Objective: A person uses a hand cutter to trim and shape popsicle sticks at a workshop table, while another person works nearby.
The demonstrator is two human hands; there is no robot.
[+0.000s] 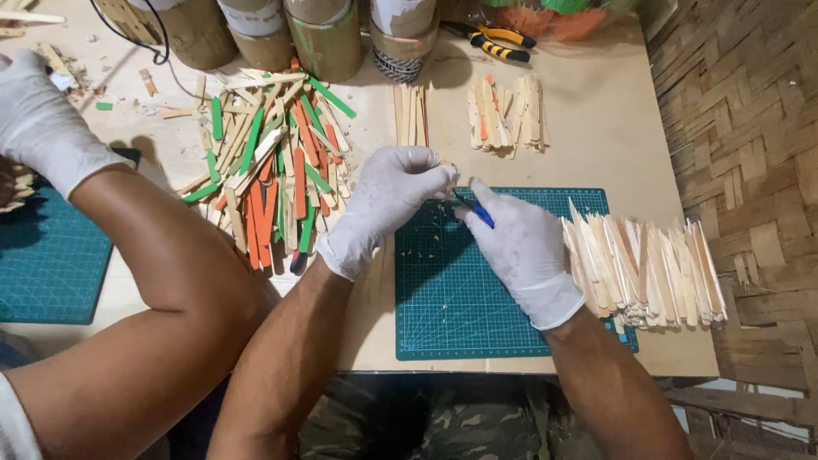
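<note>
Hands (396,192) (511,238) clenched on blue-handled cutter (473,209) above green cutting mat (452,298), woven wall (750,111) beside.

A heap of plain, green and orange wooden sticks (274,162) is spread over the tabletop (596,128). Just beyond it, four cardboard tubes (324,38) are stood in a row along the far edge. A few plain sticks (411,113) are laid side by side near the tubes, and a small pile of cut sticks (508,115) is seen to their right. Pliers with orange and black handles (498,43) are laid at the back. A second green mat (51,255) is placed at the left, and woven matting (750,111) is seen at the right.
</note>
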